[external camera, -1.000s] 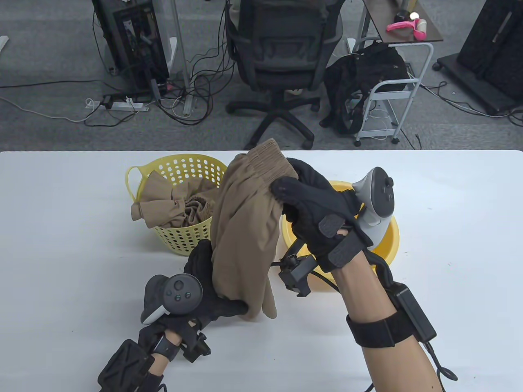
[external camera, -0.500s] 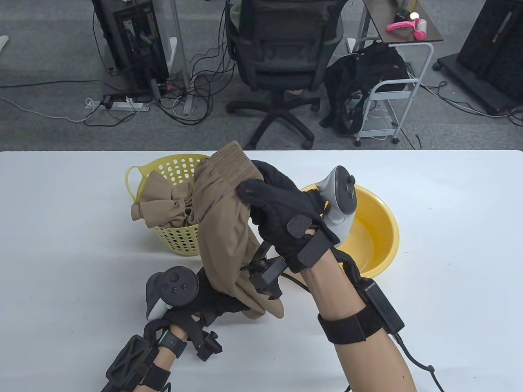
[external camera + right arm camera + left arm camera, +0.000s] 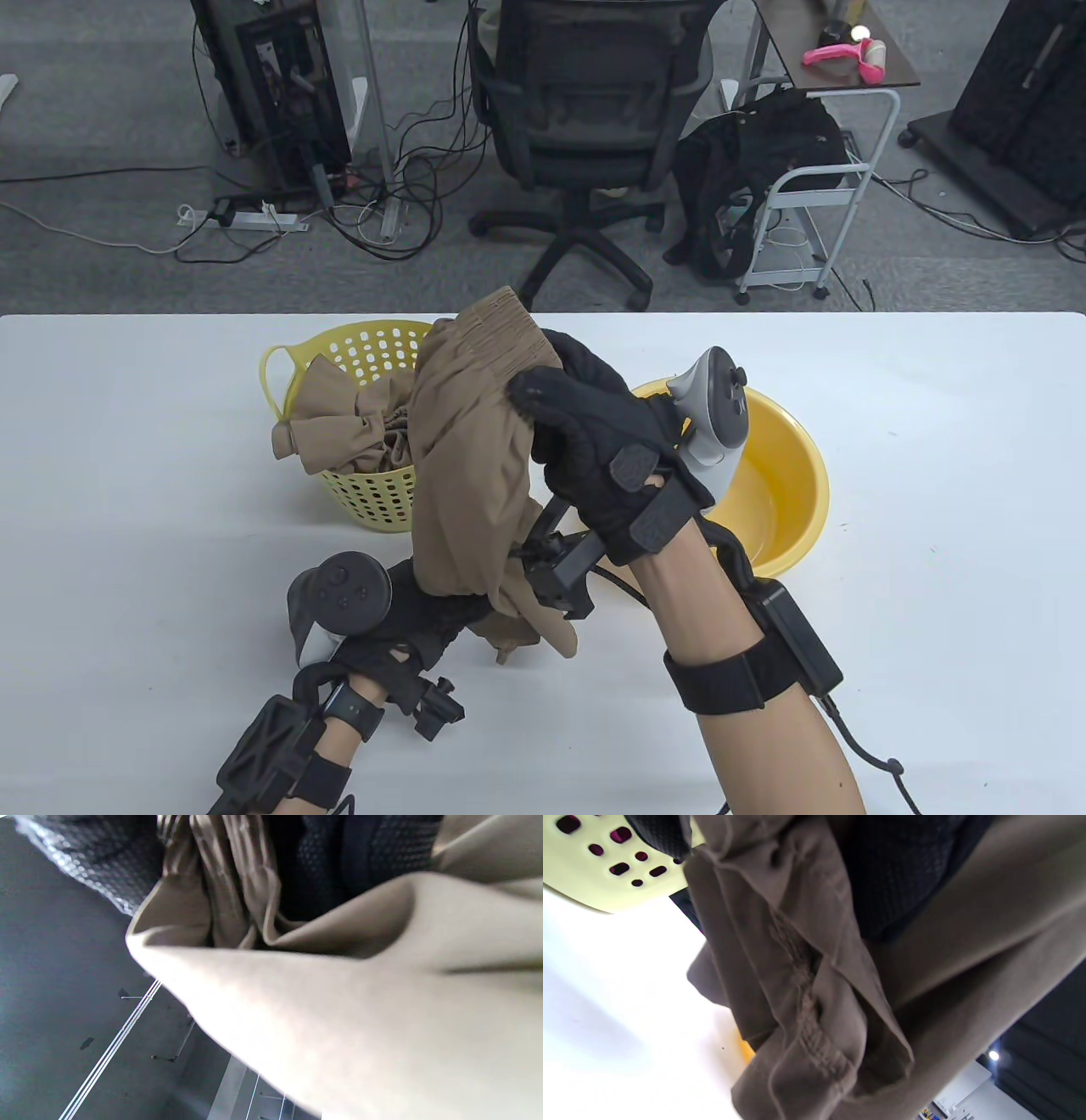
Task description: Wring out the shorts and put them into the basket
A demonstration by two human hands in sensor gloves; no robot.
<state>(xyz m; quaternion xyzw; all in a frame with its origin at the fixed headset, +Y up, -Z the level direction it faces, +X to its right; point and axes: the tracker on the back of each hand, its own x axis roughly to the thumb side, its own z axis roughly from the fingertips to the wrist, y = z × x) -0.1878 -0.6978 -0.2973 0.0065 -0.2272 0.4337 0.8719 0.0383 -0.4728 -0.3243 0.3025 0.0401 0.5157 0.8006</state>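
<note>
The tan shorts [image 3: 471,475] hang lifted above the white table [image 3: 127,509], stretched between both hands, in front of the yellow basket [image 3: 369,497] and just left of the yellow basin [image 3: 785,501]. The gathered waistband is at the top, level with the basket's rim; the leg ends trail at the bottom, close to the tabletop.

The right hand [image 3: 594,450] is clamped on the waistband end, its black-gloved fingers [image 3: 543,395] curled over the bunched elastic. The right wrist view confirms this: folds of fabric are pressed against dark glove material at the top of the frame. The left hand [image 3: 416,615] grips the lower end of the shorts, fingers wrapped around the cloth from beneath. The left wrist view shows a seamed hem hanging below the glove, with the perforated basket wall at the upper left.

Each hand carries a tracker [image 3: 713,416] strapped to its back, and both wrists bear dark straps and small camera mounts.

A second tan garment [image 3: 339,429] already lies in the basket, one bunched part draped over its near rim. The basin's contents cannot be determined.

Beyond the table's far edge stand a black office chair [image 3: 585,127], a white wire-frame cart [image 3: 806,221] with a dark bag hung against it, and cables [image 3: 373,212] across the grey carpet.
</note>
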